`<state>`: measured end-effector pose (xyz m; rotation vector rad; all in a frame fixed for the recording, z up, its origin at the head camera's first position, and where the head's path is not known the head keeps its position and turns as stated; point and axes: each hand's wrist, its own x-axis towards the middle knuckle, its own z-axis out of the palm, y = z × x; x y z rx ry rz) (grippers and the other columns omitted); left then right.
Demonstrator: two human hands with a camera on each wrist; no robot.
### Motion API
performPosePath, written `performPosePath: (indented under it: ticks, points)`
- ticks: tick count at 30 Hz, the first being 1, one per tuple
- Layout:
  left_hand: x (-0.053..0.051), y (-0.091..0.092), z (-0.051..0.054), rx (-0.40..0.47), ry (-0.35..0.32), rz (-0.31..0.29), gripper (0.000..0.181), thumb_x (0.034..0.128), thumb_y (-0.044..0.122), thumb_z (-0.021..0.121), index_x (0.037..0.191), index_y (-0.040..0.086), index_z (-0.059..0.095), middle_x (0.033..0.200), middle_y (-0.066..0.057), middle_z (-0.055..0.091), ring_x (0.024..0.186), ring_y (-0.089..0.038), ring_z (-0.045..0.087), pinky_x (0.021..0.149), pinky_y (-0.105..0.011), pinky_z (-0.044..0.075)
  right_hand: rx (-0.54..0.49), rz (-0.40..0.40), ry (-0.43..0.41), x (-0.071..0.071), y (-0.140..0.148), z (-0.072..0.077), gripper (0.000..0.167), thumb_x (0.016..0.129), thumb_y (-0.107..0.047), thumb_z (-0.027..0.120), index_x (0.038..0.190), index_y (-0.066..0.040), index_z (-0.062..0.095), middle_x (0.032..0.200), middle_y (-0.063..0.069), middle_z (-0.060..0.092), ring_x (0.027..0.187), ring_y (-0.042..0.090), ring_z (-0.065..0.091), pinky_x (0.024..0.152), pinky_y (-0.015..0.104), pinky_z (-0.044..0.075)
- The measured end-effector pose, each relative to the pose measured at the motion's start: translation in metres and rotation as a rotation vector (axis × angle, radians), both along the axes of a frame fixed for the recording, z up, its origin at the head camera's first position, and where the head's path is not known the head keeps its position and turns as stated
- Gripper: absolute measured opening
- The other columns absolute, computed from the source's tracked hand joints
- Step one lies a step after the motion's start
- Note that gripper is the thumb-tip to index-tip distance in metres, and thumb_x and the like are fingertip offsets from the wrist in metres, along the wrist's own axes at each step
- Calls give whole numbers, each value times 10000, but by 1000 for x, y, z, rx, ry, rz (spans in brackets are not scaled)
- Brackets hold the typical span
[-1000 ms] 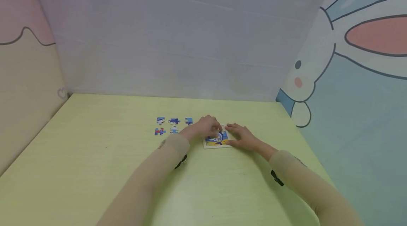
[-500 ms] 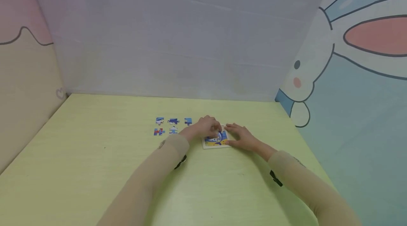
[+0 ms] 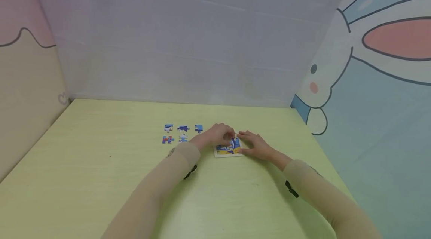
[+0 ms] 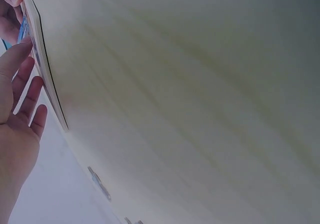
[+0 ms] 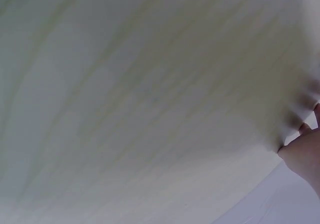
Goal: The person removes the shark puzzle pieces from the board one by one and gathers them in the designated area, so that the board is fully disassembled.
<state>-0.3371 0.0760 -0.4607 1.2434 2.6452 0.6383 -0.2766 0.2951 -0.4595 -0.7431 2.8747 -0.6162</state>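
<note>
A square jigsaw puzzle board with a pale frame and a blue and yellow picture lies on the table. My left hand is over its upper left part, fingertips bent down. In the left wrist view, the left hand pinches a small blue puzzle piece at the board; its outline is mostly hidden. My right hand rests at the board's right edge, thumb and fingers spread apart. Only part of the right hand shows in the right wrist view.
Several loose puzzle pieces, among them a red and blue piece and a light blue piece, lie left of the board. The pale yellow table meets a grey back wall. A wall with a rabbit picture stands right.
Both hands stay at the board, with the left hand's fingers shifting only slightly. The loose pieces keep their layout; the whole view drifts a little.
</note>
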Motion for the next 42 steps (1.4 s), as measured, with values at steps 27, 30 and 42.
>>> performPosePath:
  ticks: [27,30,42]
  points:
    - [3,-17,15,57,-82,37,317,843,173,693,1143,161,591,1084,27,612,1033,-144,558,940,-325,441,40,10,7,-5,-5,1,656,879,-358,647,1422,-80,406,1503,130,331,1401,397,209,1069,657,92]
    - [4,-24,20,68,-94,25,306,855,185,687,1146,147,598,1122,10,614,1081,-159,552,969,-339,425,32,15,10,-5,-6,2,646,875,-338,657,1414,-75,418,1497,139,340,1396,408,214,1061,668,93]
    - [5,-59,41,28,27,-2,246,860,256,698,1082,168,636,1068,30,621,1090,-220,534,971,-391,378,47,-17,5,1,2,6,637,874,-323,661,1413,-80,423,1501,133,334,1401,399,206,1073,652,89]
